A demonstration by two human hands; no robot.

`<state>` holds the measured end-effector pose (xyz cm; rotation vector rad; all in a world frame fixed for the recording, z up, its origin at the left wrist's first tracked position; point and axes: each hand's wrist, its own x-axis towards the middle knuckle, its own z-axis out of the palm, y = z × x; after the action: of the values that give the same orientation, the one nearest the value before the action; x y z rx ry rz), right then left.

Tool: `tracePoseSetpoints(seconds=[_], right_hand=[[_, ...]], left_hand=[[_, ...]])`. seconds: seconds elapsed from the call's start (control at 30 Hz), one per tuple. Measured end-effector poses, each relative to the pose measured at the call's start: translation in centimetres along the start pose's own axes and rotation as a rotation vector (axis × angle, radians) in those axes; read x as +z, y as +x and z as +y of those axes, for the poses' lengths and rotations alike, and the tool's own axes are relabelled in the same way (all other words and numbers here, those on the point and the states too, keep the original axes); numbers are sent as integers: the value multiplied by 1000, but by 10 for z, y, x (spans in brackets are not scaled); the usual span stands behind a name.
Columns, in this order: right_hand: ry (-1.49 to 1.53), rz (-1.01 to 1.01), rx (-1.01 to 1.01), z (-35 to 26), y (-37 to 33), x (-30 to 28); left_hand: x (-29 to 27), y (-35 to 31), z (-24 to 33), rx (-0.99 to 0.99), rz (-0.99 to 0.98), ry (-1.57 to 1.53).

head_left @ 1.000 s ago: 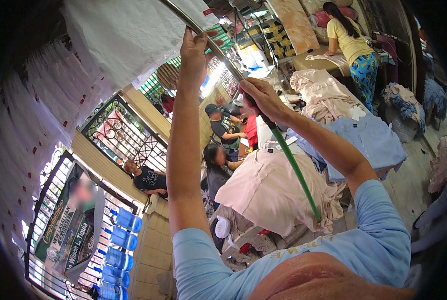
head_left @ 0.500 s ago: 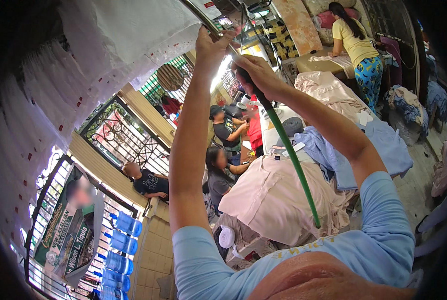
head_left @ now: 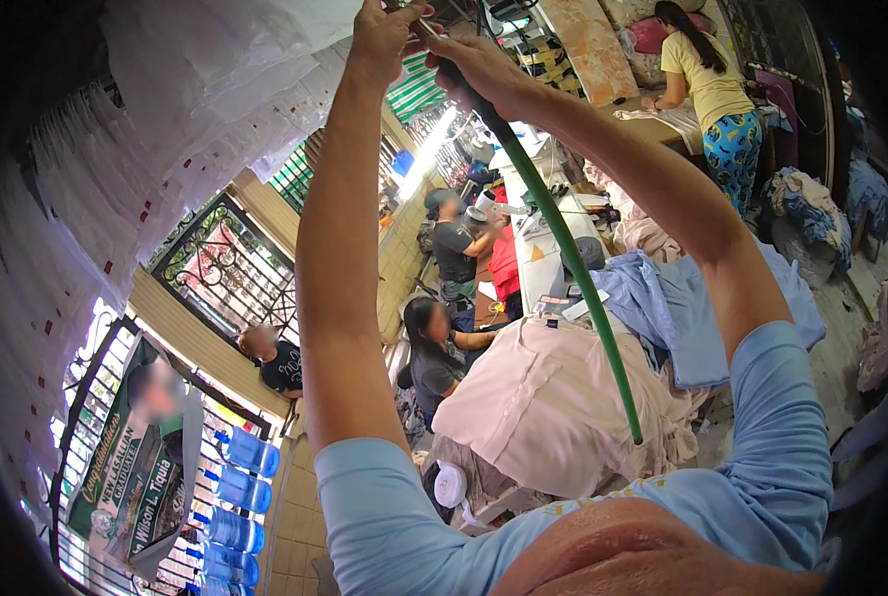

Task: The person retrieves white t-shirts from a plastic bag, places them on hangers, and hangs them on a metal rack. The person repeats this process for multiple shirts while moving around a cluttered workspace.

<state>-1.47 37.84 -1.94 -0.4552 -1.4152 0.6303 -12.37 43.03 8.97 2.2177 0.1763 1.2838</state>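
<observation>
We see rows of white garments (head_left: 166, 129) hanging along the far left, filling much of that side. In the middle, a long white worktop (head_left: 537, 268) runs away from us, with a broad heap of pale pink garments (head_left: 518, 397) at its near end and light blue garments (head_left: 702, 303) piled to the right of that heap. On the near left we find a green-and-white banner (head_left: 131, 452) on a metal gate, and just right of it a column of blue water bottles (head_left: 233, 521). A person in a yellow top (head_left: 707, 89) leans over a surface on the far right, while two dark-clothed people sit left of the worktop.

We make out a pole (head_left: 579, 270) with a green shaft, slanting from the raised hands toward the near right; its lower end shows in front of the pink heap, and we cannot tell whether they touch. The left hand (head_left: 376, 42), at the far end, has its grip closed around the metal section. The right hand (head_left: 489, 74), just beside it, has its grip wrapped around the dark section below. Smallest, a white roll (head_left: 450, 485) lies near us, left of the heap.
</observation>
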Motion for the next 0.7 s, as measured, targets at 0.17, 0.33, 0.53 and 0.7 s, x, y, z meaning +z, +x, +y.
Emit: tracePoseSetpoints(seconds=[0.17,0.33,0.53,0.7], right_hand=[[14,9,-30,-11,28,6],[59,58,-14,-29,61,6],[54,45,-29,-33,80,3],[1,55,-139,-33,98,2]], left_hand=[[-14,28,-8,84,27,-56],[-28,57,-8,205,-11,-29],[-34,53,-7,216,-155,-89],[-28,42,0,231,-176,-139]])
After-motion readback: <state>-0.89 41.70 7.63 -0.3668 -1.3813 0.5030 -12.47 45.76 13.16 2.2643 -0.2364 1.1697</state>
